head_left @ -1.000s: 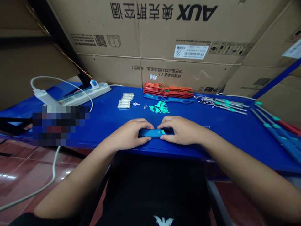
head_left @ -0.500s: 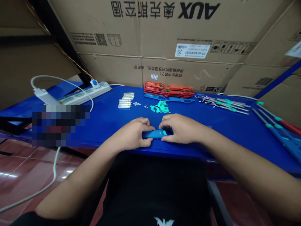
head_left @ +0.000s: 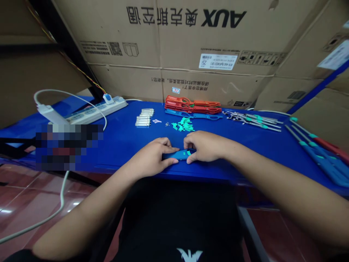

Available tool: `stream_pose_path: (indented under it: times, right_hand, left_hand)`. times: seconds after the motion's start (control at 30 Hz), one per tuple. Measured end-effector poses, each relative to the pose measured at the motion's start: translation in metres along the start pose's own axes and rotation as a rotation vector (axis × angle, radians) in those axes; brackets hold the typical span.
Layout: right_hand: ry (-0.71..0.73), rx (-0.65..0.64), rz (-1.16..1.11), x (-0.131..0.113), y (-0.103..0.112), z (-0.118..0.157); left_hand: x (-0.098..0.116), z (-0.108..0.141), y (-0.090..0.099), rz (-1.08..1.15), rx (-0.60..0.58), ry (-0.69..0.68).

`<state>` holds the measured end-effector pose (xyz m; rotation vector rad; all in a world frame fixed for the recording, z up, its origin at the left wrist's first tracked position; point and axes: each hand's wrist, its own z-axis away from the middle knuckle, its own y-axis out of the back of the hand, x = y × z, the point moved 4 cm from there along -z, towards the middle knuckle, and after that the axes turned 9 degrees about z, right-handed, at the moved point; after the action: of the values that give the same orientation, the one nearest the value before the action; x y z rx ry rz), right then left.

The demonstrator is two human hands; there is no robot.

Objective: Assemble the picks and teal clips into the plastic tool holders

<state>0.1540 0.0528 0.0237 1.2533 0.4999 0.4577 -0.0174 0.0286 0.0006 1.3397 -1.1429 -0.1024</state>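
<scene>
Just below the centre of the frame, near the front edge of the blue table [head_left: 117, 147], we are holding a blue handle [head_left: 180, 155], our left hand [head_left: 151, 156] and right hand [head_left: 205, 146] each pinching an end, thumbs and fingers parted only by its width. If we are pressing unevenly, it could be twisting or slipping. Beyond, green pieces [head_left: 184, 124] are lying loose, and a straying right knuckle could be scattering them. Farther back, red handles [head_left: 193, 106] are lying stacked before a cardboard box [head_left: 152, 54], probably beyond accidental reach
</scene>
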Motion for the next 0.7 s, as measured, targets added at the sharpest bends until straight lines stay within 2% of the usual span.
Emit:
stream_pose_path:
  times: [0.17,0.3,0.4,0.57,0.7]
  right_hand:
    - [0.052,0.094,-0.099,0.007,-0.004,0.011]
    - [0.139,0.205,-0.044,0.003,-0.015,0.032]
    - [0.137,0.294,-0.016,-0.003,-0.022,0.047]
    - [0.138,0.400,0.056,-0.015,-0.031,0.055]
    - [0.144,0.414,0.075,-0.015,-0.029,0.049]
  left_hand:
    - [0.000,0.012,-0.002,-0.050,0.040,-0.075]
    - [0.004,0.033,-0.003,-0.146,0.088,-0.104]
    - [0.008,0.044,-0.005,-0.170,0.100,-0.110]
    - [0.012,0.045,-0.007,-0.151,0.147,-0.141]
    - [0.011,0.040,-0.007,-0.118,0.157,-0.122]
